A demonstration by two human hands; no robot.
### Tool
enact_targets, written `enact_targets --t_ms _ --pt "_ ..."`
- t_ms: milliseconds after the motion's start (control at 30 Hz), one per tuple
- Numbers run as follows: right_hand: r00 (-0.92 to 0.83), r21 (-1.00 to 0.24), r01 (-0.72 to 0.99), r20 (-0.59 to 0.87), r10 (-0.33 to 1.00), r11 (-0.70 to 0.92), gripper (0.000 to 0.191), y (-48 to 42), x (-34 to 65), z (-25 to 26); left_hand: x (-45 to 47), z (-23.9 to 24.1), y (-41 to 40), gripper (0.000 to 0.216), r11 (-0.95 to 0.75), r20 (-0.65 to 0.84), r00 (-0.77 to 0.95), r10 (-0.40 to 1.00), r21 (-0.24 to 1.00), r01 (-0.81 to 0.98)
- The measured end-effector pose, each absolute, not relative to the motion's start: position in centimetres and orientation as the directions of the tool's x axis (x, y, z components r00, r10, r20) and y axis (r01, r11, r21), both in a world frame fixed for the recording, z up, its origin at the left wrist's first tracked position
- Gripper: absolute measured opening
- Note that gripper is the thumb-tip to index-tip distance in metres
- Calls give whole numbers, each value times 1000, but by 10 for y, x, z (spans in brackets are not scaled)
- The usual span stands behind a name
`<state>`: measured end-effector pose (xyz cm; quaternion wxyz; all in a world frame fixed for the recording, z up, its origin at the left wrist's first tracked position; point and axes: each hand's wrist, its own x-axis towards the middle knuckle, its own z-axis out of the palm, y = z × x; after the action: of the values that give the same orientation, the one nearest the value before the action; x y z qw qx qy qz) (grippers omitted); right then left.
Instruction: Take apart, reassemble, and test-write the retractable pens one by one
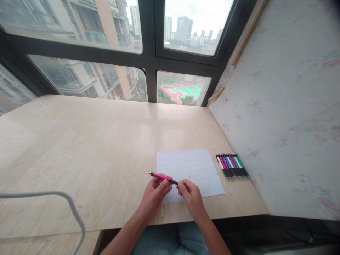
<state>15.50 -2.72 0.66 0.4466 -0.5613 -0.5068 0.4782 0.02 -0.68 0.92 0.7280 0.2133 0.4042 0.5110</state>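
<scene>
Pen (160, 176), pink with a black front end, is held up in both hands above the front part of the table (101, 148), right of the middle of its front edge, as the head view shows. It slants, its rear end pointing left beyond the paper's left edge and its black end running to the right.

The left hand (154, 194) is closed around the barrel, thumb lying on the near side and fingers behind. The right hand (191, 194) has thumb and fingertips pinched together on the black tip end; its fingers hide the point itself.

Under the hands lies the paper (198, 173), near the front edge of the table. Lines of small writing, too faint to read, run across its upper part. The left hand covers part of its left side, the right hand part of its near edge.

To the right of the paper, just apart from it and close to the table's right edge, a row of pens (232, 166) lies side by side, tips toward the front edge. White, pink, purple, blue and green show among them, all with black front ends. Beyond that edge stands the flowered wall (287, 124); the window (151, 60) runs along the far edge. At the table's front left, a grey cable (74, 209) arches and bends down.
</scene>
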Motion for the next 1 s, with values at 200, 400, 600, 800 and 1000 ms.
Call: enact_targets --t_ms 200,400,600,800,1000 --pt "33 -977 182 -105 994 -109 48 -28 157 4 -4 12 -11 24 428 -355 240 904 782 -453" --pt "19 -953 299 -35 999 -39 51 -27 160 3 0 7 -13 26 411 -333 249 909 812 -414" --pt "-26 -854 490 185 982 174 42 -30 158 10 6 9 -17 31 444 -429 156 890 733 -515" --pt "-132 -708 596 379 916 379 35 -30 164 11 9 10 -23 28 468 -453 186 872 660 -588" --pt "-187 -654 591 459 869 472 26 -29 171 10 10 10 -24 26 479 -453 209 867 640 -600"
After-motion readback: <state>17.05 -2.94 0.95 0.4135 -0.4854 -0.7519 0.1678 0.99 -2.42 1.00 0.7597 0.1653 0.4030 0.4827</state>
